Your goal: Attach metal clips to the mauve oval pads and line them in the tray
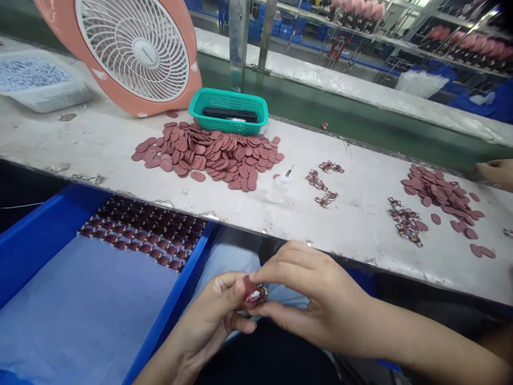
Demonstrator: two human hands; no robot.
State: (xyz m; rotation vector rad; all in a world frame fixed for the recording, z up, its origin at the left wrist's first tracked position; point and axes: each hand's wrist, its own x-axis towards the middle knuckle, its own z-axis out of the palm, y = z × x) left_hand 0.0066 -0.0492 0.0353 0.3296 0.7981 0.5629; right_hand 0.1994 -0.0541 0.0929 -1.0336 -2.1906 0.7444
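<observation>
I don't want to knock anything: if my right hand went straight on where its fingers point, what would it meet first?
Your right hand would first press on the maroon piece at its fingertips, then probably your left hand just beyond; exact depth is unclear.

You have a single view, from the camera worn on your head, so no part of the scene is shared with another. It looks forward and down over your hands (pixel 276 299), which sit close at the lower middle. The counter (pixel 360 214) crosses at mid-range, tilting down to the right, and the shelving (pixel 385 37) lies far off at top right.
</observation>
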